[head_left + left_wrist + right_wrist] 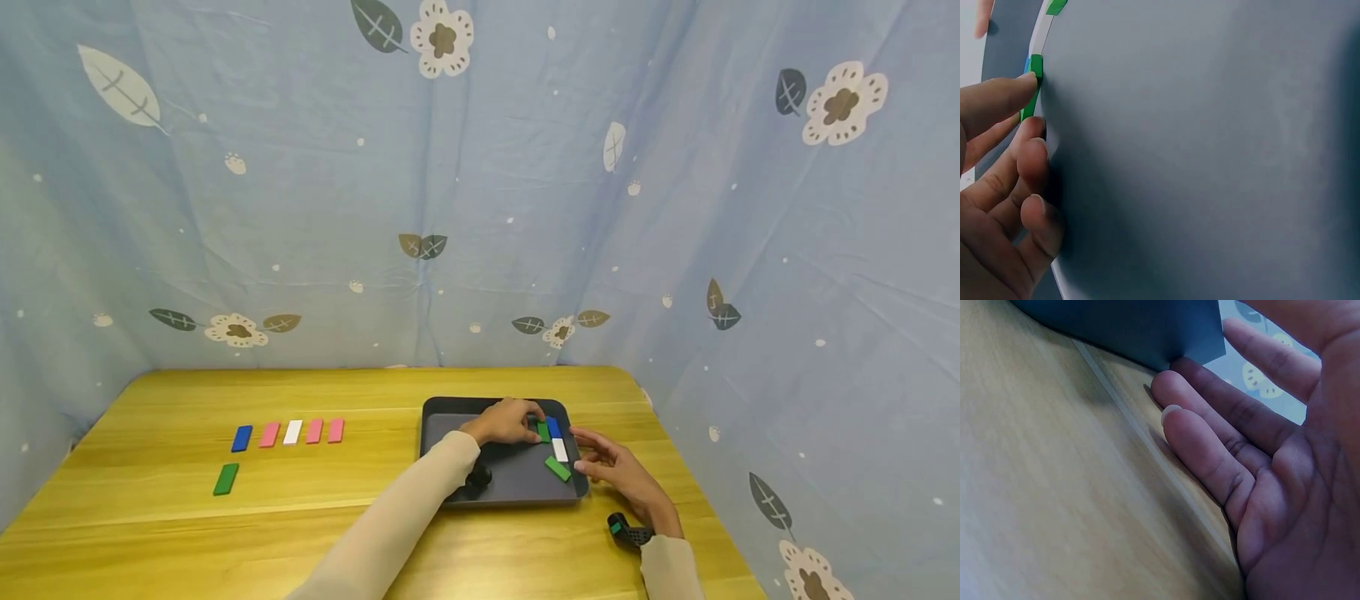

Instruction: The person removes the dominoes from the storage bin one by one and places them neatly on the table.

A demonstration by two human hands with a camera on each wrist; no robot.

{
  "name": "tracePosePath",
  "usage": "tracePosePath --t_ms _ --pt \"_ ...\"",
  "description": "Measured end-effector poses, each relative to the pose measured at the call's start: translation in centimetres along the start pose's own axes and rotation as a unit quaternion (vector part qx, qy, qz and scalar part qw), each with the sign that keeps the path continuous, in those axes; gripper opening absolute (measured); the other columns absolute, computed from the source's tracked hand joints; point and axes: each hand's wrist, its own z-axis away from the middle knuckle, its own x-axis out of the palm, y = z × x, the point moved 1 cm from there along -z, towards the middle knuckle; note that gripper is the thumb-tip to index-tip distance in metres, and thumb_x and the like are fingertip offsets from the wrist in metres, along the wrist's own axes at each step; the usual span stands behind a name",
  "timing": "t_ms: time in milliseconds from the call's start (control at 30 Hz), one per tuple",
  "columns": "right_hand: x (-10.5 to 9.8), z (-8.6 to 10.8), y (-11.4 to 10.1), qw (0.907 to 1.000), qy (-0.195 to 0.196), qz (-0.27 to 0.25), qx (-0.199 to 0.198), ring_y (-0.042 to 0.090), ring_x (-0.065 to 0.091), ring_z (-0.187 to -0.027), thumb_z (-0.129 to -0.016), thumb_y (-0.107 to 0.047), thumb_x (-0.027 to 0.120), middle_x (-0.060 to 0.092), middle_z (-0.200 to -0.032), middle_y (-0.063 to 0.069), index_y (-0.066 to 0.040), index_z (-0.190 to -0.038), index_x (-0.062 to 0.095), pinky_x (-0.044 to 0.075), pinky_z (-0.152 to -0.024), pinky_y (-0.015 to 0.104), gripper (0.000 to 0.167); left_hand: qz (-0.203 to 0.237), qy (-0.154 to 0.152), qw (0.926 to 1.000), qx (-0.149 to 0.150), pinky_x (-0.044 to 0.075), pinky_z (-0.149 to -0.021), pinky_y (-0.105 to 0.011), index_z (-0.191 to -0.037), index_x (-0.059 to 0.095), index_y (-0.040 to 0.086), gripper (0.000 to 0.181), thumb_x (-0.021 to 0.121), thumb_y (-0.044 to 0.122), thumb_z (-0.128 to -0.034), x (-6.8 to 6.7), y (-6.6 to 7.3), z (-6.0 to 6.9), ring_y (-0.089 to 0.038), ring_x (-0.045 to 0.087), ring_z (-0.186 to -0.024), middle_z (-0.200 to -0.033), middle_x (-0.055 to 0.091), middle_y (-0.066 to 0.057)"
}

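Note:
My left hand (507,422) reaches into the dark grey tray (502,502) and pinches a green block (543,432) between thumb and fingers; the left wrist view shows this green block (1030,103) at the fingertips. Right beside it, along the tray's right side, lie a blue block (553,427) and a white block (560,450) end to end. A second green block (557,468) lies slanted nearer the front. At the tray's right wall is my right hand (618,475), its fingers loosely extended and holding nothing; in the right wrist view the fingers (1200,450) are by the tray's corner.
On the left of the wooden table (330,533), a row holds a blue block (242,438), a white block (292,432) and pink blocks (270,435). A green block (226,479) lies in front of that row. A patterned curtain (480,183) hangs behind and at the right.

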Motion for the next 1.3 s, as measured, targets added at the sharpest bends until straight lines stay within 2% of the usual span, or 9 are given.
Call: tracePosePath --t_ms 200,333,567,933,1133,1300 --pt "0.0 0.0 0.0 1.0 0.001 -0.003 0.001 0.029 0.059 -0.109 -0.101 -0.021 0.069 0.048 -0.151 0.016 -0.019 -0.157 0.044 0.053 -0.081 0.035 0.062 0.005 -0.001 1.0 -0.006 0.048 -0.063 -0.024 -0.133 0.066 0.01 0.044 0.08 0.024 -0.093 0.0 -0.2 0.0 -0.006 0.06 -0.068 -0.081 0.065 0.005" --pt "0.2 0.0 -0.1 0.9999 0.007 -0.006 0.012 0.031 0.059 -0.11 -0.1 -0.021 0.071 0.05 -0.15 0.014 -0.021 -0.156 0.046 0.053 -0.081 0.037 0.061 -0.011 0.011 0.9997 -0.021 0.047 -0.062 -0.025 -0.131 0.067 0.01 0.05 0.083 0.031 -0.0889 0.0 0.1 0.1 -0.007 0.059 -0.066 -0.076 0.062 0.007" --pt "0.2 -0.1 -0.3 0.9998 0.007 -0.006 0.016 0.036 0.056 -0.114 -0.1 -0.024 0.071 0.05 -0.15 0.009 -0.027 -0.155 0.048 0.053 -0.084 0.039 0.06 -0.025 0.03 0.9983 -0.044 0.049 -0.066 -0.027 -0.128 0.07 0.009 0.049 0.085 0.032 -0.087 0.0 0.7 0.5 -0.007 0.059 -0.066 -0.075 0.061 0.008" --pt "0.3 0.0 -0.2 0.9996 0.015 -0.002 0.025 0.035 0.056 -0.113 -0.1 -0.022 0.071 0.05 -0.15 0.01 -0.028 -0.154 0.048 0.052 -0.081 0.037 0.06 -0.012 0.026 0.9991 -0.032 0.048 -0.064 -0.026 -0.128 0.069 0.008 0.047 0.084 0.028 -0.0885 0.0 0.5 0.8 -0.007 0.059 -0.063 -0.072 0.062 0.008" --pt "0.3 0.0 -0.3 0.9994 0.016 -0.005 0.03 0.035 0.056 -0.113 -0.099 -0.023 0.072 0.05 -0.15 0.011 -0.027 -0.155 0.048 0.052 -0.081 0.038 0.061 -0.003 0.021 0.9997 -0.013 0.048 -0.06 -0.024 -0.126 0.069 0.006 0.045 0.084 0.026 -0.0884 -0.5 0.1 1.1 -0.007 0.059 -0.061 -0.071 0.062 0.008" --pt "0.1 -0.1 -0.2 0.9991 0.017 -0.01 0.037 0.033 0.058 -0.113 -0.099 -0.024 0.072 0.051 -0.148 0.011 -0.027 -0.155 0.047 0.053 -0.083 0.038 0.062 0.024 0.011 0.9997 0.001 0.049 -0.058 -0.023 -0.127 0.068 0.004 0.046 0.084 0.023 -0.0891 -1.1 0.0 1.5 -0.009 0.061 -0.058 -0.069 0.064 0.005"
